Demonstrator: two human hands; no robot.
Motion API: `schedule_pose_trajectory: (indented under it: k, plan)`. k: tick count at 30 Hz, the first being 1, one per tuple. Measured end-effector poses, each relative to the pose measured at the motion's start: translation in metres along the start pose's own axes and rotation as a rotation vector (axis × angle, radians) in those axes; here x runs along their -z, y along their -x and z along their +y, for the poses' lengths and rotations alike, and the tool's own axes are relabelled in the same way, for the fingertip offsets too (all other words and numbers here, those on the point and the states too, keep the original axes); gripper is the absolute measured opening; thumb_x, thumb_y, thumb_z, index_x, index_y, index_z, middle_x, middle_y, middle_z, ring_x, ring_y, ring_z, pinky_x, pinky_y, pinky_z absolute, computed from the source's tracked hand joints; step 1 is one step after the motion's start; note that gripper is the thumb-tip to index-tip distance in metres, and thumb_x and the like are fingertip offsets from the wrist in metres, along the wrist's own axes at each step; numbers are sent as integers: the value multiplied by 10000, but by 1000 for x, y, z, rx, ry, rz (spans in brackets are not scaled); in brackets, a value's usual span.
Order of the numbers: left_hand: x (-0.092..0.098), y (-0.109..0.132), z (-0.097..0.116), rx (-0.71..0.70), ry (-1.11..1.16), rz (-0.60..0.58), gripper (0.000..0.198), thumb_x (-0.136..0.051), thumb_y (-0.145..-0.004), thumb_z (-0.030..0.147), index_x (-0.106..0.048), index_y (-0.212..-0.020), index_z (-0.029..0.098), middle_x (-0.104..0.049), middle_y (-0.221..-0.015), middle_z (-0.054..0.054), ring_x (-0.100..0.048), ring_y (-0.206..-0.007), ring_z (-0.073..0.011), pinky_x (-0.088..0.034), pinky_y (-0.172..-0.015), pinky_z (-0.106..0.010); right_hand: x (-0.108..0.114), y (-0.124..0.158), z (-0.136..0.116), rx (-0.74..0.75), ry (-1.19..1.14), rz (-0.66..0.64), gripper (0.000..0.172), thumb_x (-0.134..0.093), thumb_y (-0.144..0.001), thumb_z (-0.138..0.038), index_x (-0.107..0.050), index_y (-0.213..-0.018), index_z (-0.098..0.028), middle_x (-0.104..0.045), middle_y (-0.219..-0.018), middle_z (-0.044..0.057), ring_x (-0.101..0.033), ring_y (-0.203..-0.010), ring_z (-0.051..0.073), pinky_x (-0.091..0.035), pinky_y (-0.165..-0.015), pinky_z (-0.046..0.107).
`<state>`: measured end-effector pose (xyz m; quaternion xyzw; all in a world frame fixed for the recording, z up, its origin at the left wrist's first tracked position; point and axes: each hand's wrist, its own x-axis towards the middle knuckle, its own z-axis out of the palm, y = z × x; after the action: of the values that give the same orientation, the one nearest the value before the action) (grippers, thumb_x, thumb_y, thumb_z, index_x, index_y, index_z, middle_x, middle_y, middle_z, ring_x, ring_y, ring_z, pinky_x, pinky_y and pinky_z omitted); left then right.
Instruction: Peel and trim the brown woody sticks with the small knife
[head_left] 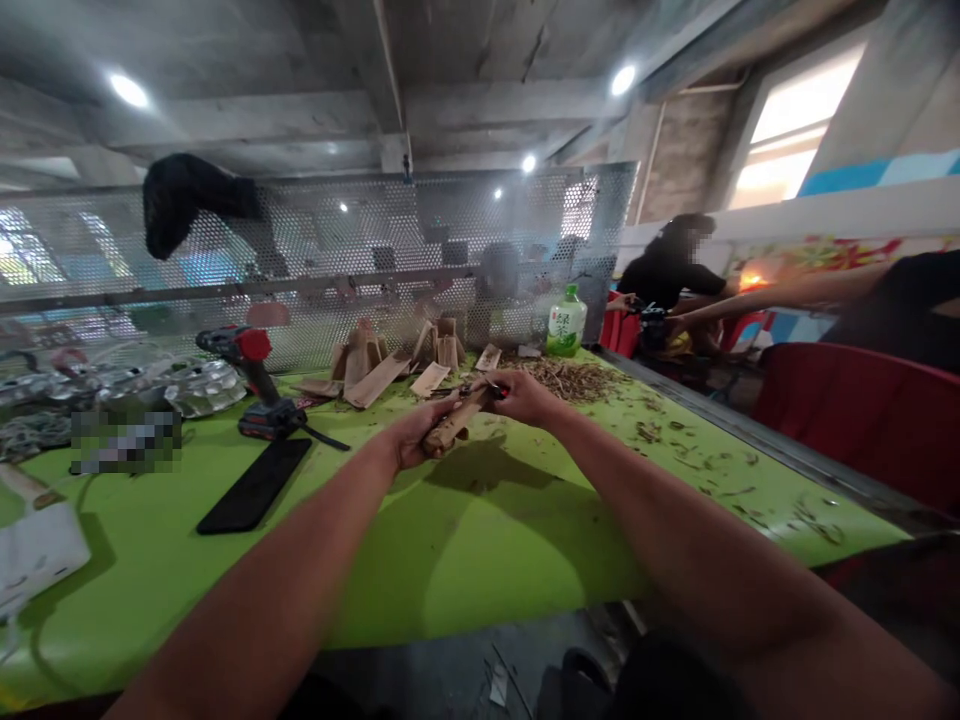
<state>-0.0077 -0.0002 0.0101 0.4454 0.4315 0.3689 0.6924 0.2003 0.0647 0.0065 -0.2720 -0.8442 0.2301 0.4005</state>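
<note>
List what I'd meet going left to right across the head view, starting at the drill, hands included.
Drill → left hand → wooden piece → right hand → bottle → near red chair.

The tabletop point(450, 580) is coloured green, the held piece point(454, 424) brown. The drill point(260, 380) is marked red and black, the grey panel point(315, 235) dotted.
</note>
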Motion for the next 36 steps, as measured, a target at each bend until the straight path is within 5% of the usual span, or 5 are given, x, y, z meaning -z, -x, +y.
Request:
schedule_pose_trajectory:
  k: [4,8,15,25,36]
  plan:
    - [28,-2,5,-30,17,-206,544,-324,-989,542,-592,-1205,119,-739,-941,-186,-675,-576,-170,-522,-491,-250,8,3,1,-59,-14,101,312,-716,-666,-426,-720,-788,-138,-627,-700,0,-529,-668,134,-395,-627,232]
    - [44,-9,3,-255,75,-39,396,-513,-949,378,-582,-1239,117,-727,-938,-152,-693,-703,-173,-561,-673,-290,1,2,-7,-157,-192,300,357,-755,-614,-477,-664,-714,-147,-553,-644,-18,-468,-609,112,-365,-579,233]
    - [-8,-12,-16,-554,133,-120,449,-776,-768,276,-639,-1195,269,-642,-1292,-94,-608,-1148,-246,-497,-916,-390,-26,0,-27,-371,-222,592,387,-727,-630,-515,-648,-727,-149,-528,-611,-16,-428,-566,108,-349,-523,238]
    - [-5,-32,-7,-441,458,549,247,-531,-951,414,-653,-986,203,-723,-793,-40,-679,-645,-146,-534,-606,-253,-35,8,-41,-258,-246,66,464,-707,-695,-564,-735,-925,-161,-537,-608,-25,-433,-548,106,-353,-522,231]
    - [-5,-23,-3,-277,367,478,224,-651,-874,403,-597,-844,187,-600,-570,40,-525,-377,-87,-494,-456,-228,-34,5,-23,-366,625,-33,336,-501,-902,-398,-737,-1064,-222,-734,-911,95,-634,-730,210,-429,-635,272]
